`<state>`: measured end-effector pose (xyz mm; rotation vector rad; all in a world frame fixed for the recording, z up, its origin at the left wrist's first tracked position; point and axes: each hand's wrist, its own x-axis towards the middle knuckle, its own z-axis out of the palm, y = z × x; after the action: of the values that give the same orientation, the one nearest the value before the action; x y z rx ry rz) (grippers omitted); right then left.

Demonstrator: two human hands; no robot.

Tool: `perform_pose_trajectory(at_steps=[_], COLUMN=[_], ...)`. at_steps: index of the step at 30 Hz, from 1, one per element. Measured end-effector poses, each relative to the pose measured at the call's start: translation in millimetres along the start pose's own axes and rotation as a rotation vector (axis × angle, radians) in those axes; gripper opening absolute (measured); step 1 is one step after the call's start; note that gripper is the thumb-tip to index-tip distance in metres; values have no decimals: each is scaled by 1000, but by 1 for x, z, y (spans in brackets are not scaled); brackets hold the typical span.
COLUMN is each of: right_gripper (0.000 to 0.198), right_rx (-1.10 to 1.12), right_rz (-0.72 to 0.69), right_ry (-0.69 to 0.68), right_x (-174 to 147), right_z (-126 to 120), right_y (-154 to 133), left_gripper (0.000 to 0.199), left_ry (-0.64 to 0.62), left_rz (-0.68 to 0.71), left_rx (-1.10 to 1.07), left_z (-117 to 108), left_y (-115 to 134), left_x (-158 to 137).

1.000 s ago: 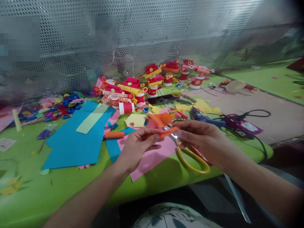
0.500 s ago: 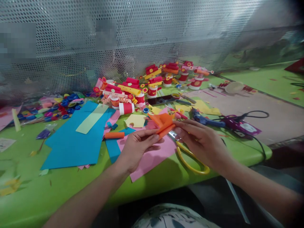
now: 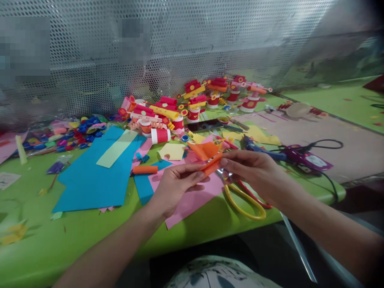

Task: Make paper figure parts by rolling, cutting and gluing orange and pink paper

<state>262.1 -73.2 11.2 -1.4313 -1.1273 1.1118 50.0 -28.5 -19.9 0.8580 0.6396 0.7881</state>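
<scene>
Between both hands is a piece of orange paper (image 3: 207,151), its near edge curled into a partial roll. My left hand (image 3: 180,182) pinches the roll's left end, thumb on top. At the other end, my right hand (image 3: 255,170) grips the paper between thumb and fingers. Scissors (image 3: 244,202) with yellow and red handles lie beneath my right hand, their blades partly hidden. Under the hands is a pink sheet (image 3: 192,204) over blue paper. A finished orange paper roll (image 3: 145,170) lies left of my left hand.
Blue sheets (image 3: 96,180) with a pale green strip (image 3: 117,148) cover the table's left side. Decorated paper cups (image 3: 193,115) stand along the mesh partition. A glue gun (image 3: 261,150), its cable and a purple device (image 3: 306,158) lie at right; a dark phone (image 3: 204,125) is behind.
The orange paper's near edge has turned slightly in my fingers, with both hands still on it. My right hand has shifted a little, and the red scissor handle now shows.
</scene>
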Motion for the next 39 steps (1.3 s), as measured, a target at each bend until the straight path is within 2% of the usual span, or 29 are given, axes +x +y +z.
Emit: perform_pose_trajectory(at_steps=[9, 13, 19, 25, 31, 35, 39], right_gripper=[31, 27, 24, 32, 45, 44, 45], right_rx=[27, 4, 82, 54, -53, -136, -231], right_rz=[7, 2, 13, 2, -18, -49, -70], right_ry=[-62, -70, -95, -90, 75, 174, 227], right_x=[-1, 1, 4, 1, -1, -1, -6], right_z=[2, 8, 5, 4, -21, -44, -64], right_y=[-2, -2, 0, 0, -1, 2, 7], left_gripper=[22, 24, 24, 22, 16, 14, 15], left_ry=[41, 23, -16, 27, 148, 171, 181], left_rz=[-9, 2, 15, -33, -181, -252, -265], left_rx=[24, 45, 11, -64, -186, -249, -258], left_z=[1, 1, 2, 1, -5, -9, -12], left_y=[1, 2, 2, 5, 18, 26, 33], left_x=[1, 1, -2, 0, 7, 8, 8])
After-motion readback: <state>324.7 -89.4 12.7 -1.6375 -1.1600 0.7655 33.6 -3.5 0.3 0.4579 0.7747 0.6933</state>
